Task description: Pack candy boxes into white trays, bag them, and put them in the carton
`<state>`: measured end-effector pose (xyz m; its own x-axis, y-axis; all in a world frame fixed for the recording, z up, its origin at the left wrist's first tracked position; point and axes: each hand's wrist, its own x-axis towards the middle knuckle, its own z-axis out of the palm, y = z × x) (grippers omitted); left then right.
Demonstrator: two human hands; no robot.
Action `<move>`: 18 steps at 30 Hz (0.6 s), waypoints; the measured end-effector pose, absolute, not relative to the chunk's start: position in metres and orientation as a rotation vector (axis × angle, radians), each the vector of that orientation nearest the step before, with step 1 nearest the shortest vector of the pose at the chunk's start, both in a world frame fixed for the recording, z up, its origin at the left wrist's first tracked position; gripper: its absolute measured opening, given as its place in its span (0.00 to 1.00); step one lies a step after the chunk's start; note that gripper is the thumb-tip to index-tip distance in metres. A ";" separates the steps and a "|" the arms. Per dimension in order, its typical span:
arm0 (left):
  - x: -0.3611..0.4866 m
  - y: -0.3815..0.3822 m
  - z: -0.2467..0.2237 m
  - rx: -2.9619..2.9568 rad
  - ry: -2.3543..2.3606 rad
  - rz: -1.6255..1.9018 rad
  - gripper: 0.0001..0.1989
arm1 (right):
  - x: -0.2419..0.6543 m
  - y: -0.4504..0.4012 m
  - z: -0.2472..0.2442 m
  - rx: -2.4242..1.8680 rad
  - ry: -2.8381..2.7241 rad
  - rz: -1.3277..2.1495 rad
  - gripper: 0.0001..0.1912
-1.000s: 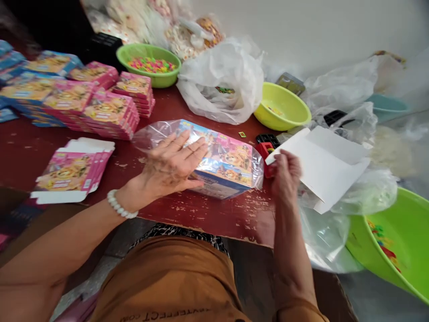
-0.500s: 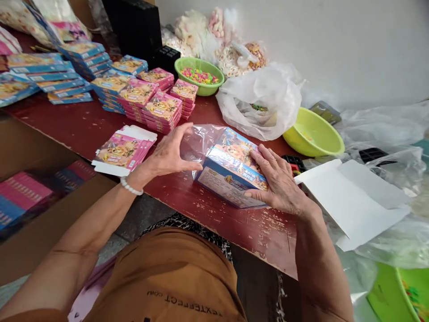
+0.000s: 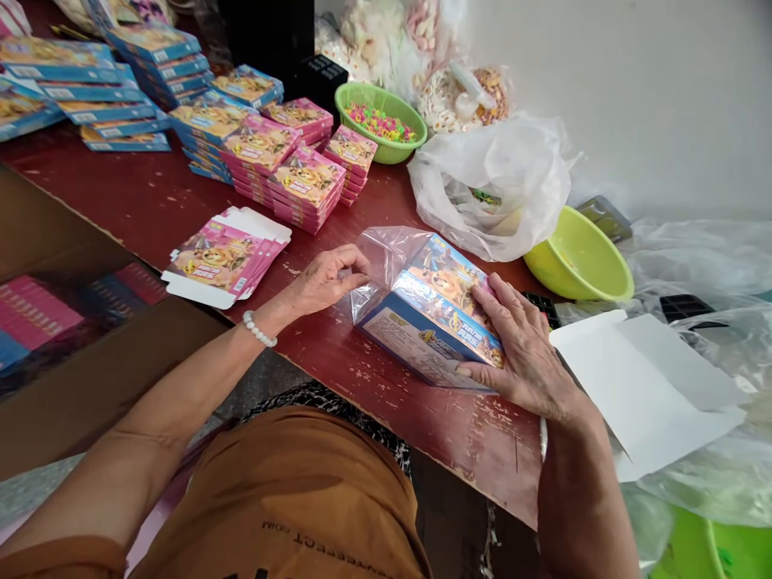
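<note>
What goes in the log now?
left hand: at loose clear wrap | right hand: on wrapped box | box: on red table

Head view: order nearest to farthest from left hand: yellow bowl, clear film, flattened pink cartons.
1. Clear film: right beside the fingertips of the left hand.
2. Flattened pink cartons: on its left.
3. Yellow bowl: well to the right, farther back.

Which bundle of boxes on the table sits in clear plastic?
The blue-fronted bundle under the right hand: clear plastic sticks out toward the left hand. The blue stacks and pink stacks show none.
</note>
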<state>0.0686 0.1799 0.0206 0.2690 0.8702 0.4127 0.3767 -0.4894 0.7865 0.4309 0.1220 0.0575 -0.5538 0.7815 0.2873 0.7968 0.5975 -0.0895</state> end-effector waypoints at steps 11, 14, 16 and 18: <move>0.113 0.209 -0.016 1.570 0.848 1.116 0.11 | 0.428 0.124 0.057 -1.233 -2.487 -0.067 0.52; 0.119 0.215 -0.019 1.751 0.875 1.086 0.10 | 0.426 0.124 0.056 -1.231 -2.483 -0.073 0.51; 0.125 0.222 -0.018 1.897 0.883 1.056 0.11 | 0.425 0.124 0.055 -1.238 -2.488 -0.083 0.52; 0.134 0.230 -0.016 2.001 0.908 1.056 0.12 | 0.426 0.126 0.054 -1.230 -2.487 -0.100 0.52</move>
